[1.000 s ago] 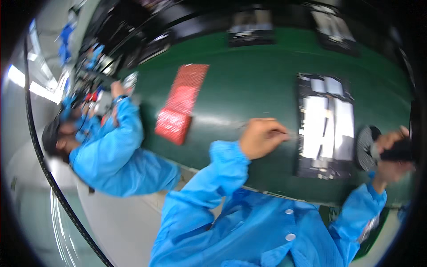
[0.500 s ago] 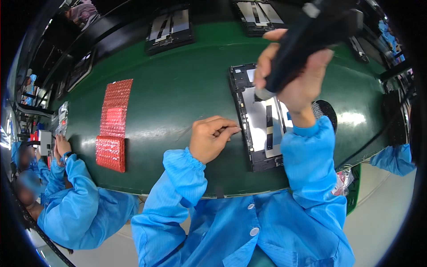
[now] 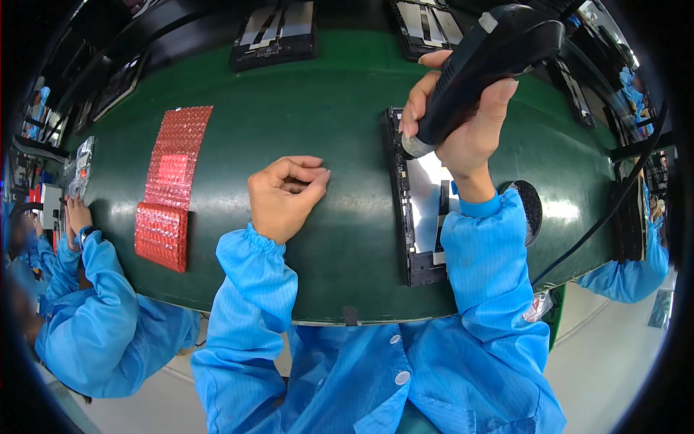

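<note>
My right hand (image 3: pixel 470 134) is wrapped round a black corded tool (image 3: pixel 473 69) that looks like an electric screwdriver, its grey nose pointing down. Below that nose lies an opened tablet-like device (image 3: pixel 426 206) with a black frame and silver plates; my right forearm and hand cover much of it. Whether the tool touches the device, I cannot tell. Left of the device, above the green mat, my left hand (image 3: pixel 285 195) has its thumb and fingertips pinched together. Anything between those fingertips is too small to make out.
Red bubble wrap (image 3: pixel 173 155) and a folded red bubble-wrap pouch (image 3: pixel 163 235) lie left. A round black-rimmed dish (image 3: pixel 531 210) sits right of my forearm, near a black cable (image 3: pixel 593 235). Similar devices (image 3: pixel 278 32) stand along the back. A co-worker's sleeve (image 3: pixel 119 282) is at left.
My left hand has drawn away from the device's left edge, toward the left, still pinched. My right hand still grips the tool, which has shifted slightly left. The whole view has shifted a little.
</note>
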Motion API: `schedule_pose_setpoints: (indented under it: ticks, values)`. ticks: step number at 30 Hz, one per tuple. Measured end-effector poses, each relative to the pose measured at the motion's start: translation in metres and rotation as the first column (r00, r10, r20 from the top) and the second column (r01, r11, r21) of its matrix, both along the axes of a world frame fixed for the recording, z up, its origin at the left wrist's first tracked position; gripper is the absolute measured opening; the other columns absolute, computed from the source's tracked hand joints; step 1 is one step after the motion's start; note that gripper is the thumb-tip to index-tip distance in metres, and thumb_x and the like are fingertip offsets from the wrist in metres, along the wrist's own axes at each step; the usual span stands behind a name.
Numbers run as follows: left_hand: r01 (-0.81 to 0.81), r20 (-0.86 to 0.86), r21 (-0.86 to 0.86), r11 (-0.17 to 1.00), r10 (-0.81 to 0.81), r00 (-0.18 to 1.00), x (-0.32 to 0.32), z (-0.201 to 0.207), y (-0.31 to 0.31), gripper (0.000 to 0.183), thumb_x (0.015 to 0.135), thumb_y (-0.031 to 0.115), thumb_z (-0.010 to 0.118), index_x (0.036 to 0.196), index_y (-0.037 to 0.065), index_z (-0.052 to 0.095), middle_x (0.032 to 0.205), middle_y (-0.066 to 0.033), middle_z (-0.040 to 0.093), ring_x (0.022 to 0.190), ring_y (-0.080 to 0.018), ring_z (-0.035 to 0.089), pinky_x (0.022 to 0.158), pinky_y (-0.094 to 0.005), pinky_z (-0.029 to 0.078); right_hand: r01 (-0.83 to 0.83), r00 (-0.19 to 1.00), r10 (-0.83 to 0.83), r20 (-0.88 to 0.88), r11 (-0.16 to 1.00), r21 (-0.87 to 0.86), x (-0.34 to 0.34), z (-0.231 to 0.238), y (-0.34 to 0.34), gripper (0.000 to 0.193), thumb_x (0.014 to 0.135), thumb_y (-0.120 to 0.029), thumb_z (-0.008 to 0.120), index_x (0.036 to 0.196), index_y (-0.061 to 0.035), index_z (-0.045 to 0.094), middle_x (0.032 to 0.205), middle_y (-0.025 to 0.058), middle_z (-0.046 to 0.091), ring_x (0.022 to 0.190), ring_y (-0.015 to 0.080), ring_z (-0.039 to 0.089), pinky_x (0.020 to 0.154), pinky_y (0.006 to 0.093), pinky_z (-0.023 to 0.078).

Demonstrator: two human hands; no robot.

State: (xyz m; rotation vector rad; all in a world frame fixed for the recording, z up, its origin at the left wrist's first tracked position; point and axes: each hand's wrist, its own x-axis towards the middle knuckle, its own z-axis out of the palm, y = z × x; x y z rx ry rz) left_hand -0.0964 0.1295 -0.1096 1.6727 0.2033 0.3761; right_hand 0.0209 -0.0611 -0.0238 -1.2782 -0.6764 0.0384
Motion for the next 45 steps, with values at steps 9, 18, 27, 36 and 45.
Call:
schedule_pose_setpoints:
  ticks: [9, 18, 27, 36, 45]
  values:
    - [-0.015, -0.031, -0.089, 0.996, 0.012, 0.999, -0.005, 0.015, -0.005, 0.009, 0.083, -0.003, 0.064, 0.090, -0.006, 0.059, 0.084, -0.0141, 0.066, 0.070, -0.0162, 0.066, 0.065, -0.0249, 0.054, 0.008, 1.000, -0.009, -0.010, 0.999, -0.034, -0.002, -0.004, 0.000, 0.093, 0.080, -0.080, 0.021, 0.112, 0.0029, 0.047, 0.065, 0.0100, 0.052, 0.051, 0.0193, 0.053, 0.051, 0.0321, 0.046]
    - [0.085, 0.037, 0.002, 0.996, -0.085, 0.996, -0.029, 0.025, -0.011, 0.014, 0.088, -0.008, 0.052, 0.097, -0.007, 0.063, 0.094, -0.0165, 0.065, 0.084, -0.0237, 0.067, 0.072, -0.0286, 0.055, -0.034, 0.999, 0.030, 0.037, 0.995, 0.099, -0.011, -0.013, 0.005, 0.078, 0.085, -0.069, 0.041, 0.103, 0.0065, 0.053, 0.065, 0.0103, 0.057, 0.051, 0.0146, 0.055, 0.047, 0.0244, 0.043]
    - [0.236, 0.150, 0.710, 0.664, -0.470, 0.870, -0.069, 0.037, -0.086, 0.037, 0.071, 0.017, 0.076, 0.101, -0.001, 0.064, 0.107, -0.0140, 0.065, 0.107, -0.0306, 0.060, 0.094, -0.0420, 0.046, 0.083, 0.986, -0.112, 0.127, 0.973, 0.213, -0.013, 0.015, -0.013, 0.082, 0.086, -0.071, 0.030, 0.107, 0.0052, 0.053, 0.064, 0.0111, 0.057, 0.050, 0.0167, 0.055, 0.047, 0.0266, 0.044]
    - [0.301, -0.107, 0.949, 0.095, -0.800, 0.591, -0.022, 0.033, -0.053, 0.039, 0.077, 0.016, 0.064, 0.110, -0.002, 0.059, 0.128, -0.0140, 0.052, 0.126, -0.0301, 0.044, 0.102, -0.0473, 0.038, 0.094, 0.995, -0.101, 0.015, 0.966, 0.243, -0.034, 0.012, -0.089, 0.101, 0.073, -0.087, 0.021, 0.113, 0.0002, 0.050, 0.066, 0.0094, 0.056, 0.054, 0.0187, 0.056, 0.050, 0.0294, 0.047]
    - [0.184, -0.130, 0.981, -0.053, -0.892, 0.433, 0.084, 0.048, -0.038, 0.034, 0.080, 0.005, 0.054, 0.113, -0.001, 0.060, 0.128, -0.0116, 0.053, 0.124, -0.0267, 0.047, 0.099, -0.0373, 0.044, 0.185, 0.983, -0.170, -0.073, 0.937, 0.296, -0.057, 0.012, -0.108, 0.085, 0.082, -0.078, 0.023, 0.108, -0.0008, 0.046, 0.060, 0.0139, 0.052, 0.048, 0.0250, 0.052, 0.047, 0.0363, 0.045]
